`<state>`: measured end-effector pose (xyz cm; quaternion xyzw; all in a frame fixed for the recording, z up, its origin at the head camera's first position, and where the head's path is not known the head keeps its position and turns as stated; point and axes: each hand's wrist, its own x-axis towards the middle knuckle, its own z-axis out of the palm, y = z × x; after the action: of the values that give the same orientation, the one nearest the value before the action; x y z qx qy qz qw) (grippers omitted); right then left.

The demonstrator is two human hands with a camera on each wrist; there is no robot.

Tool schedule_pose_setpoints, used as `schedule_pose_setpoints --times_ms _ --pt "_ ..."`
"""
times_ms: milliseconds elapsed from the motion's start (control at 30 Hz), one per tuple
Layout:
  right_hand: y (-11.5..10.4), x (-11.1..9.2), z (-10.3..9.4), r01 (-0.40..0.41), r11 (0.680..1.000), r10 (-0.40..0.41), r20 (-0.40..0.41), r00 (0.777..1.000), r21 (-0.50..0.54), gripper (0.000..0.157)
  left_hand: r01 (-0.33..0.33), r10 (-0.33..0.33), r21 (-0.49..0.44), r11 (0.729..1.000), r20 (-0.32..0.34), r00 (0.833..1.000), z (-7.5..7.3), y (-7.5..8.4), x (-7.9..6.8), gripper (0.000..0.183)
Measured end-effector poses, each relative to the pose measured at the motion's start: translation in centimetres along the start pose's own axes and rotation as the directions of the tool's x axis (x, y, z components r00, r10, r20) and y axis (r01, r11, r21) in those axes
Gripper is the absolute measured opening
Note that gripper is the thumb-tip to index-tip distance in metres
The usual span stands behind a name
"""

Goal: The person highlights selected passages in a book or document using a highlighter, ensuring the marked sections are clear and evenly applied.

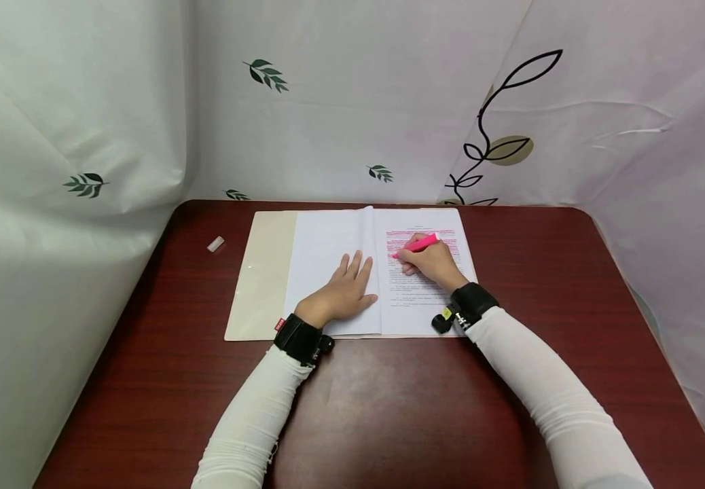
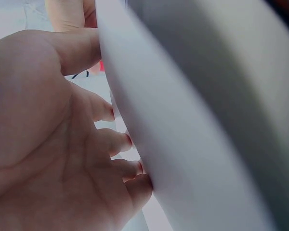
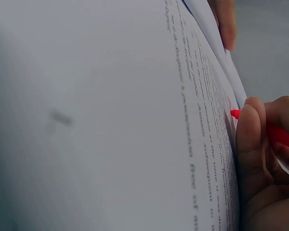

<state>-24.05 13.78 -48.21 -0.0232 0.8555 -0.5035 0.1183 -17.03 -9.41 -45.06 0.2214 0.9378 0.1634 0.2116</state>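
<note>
My right hand (image 1: 430, 261) pinches a pink highlighter (image 1: 420, 243) between thumb and fingers. Its tip (image 3: 235, 114) meets the printed page (image 1: 416, 312), where the upper lines of text carry pink marking and the lower lines are plain black. On the blank left-hand page (image 1: 318, 258) my left hand (image 1: 341, 293) rests with fingers spread, close to the fold. The left wrist view shows its fingertips (image 2: 143, 185) pressed against the paper. Both pages lie over an opened cream folder (image 1: 261, 285) on the table.
A small whitish cap-like piece (image 1: 215, 244) lies left of the folder on the dark red wooden table (image 1: 401, 407). Pale curtains (image 1: 340, 122) with leaf patterns hang along the back and sides. Black wrist straps (image 1: 297, 337) with cameras sit on both wrists.
</note>
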Motion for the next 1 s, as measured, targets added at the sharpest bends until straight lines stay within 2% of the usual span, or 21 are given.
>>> schedule_pose_setpoints --times_ms 200,433,733,1000 --pt "0.09 0.06 -0.18 0.013 0.999 -0.013 -0.002 1.0 0.038 0.021 0.006 -0.006 0.005 1.0 0.002 1.0 0.0 0.0 -0.02 0.08" --pt "0.17 0.06 -0.4 -0.02 1.0 0.02 -0.008 1.0 0.009 0.021 0.01 -0.01 0.0 1.0 0.0 1.0 0.13 -0.09 0.04 0.08" --pt "0.22 -0.06 -0.47 -0.023 0.999 0.023 -0.006 1.0 0.042 0.023 0.005 -0.005 0.003 1.0 -0.003 1.0 0.21 -0.16 0.14 0.08" --pt "0.28 -0.1 -0.63 -0.026 0.999 0.026 -0.009 1.0 0.023 0.024 0.01 -0.01 0.007 1.0 0.0 1.0 0.2 -0.19 0.14 0.081"
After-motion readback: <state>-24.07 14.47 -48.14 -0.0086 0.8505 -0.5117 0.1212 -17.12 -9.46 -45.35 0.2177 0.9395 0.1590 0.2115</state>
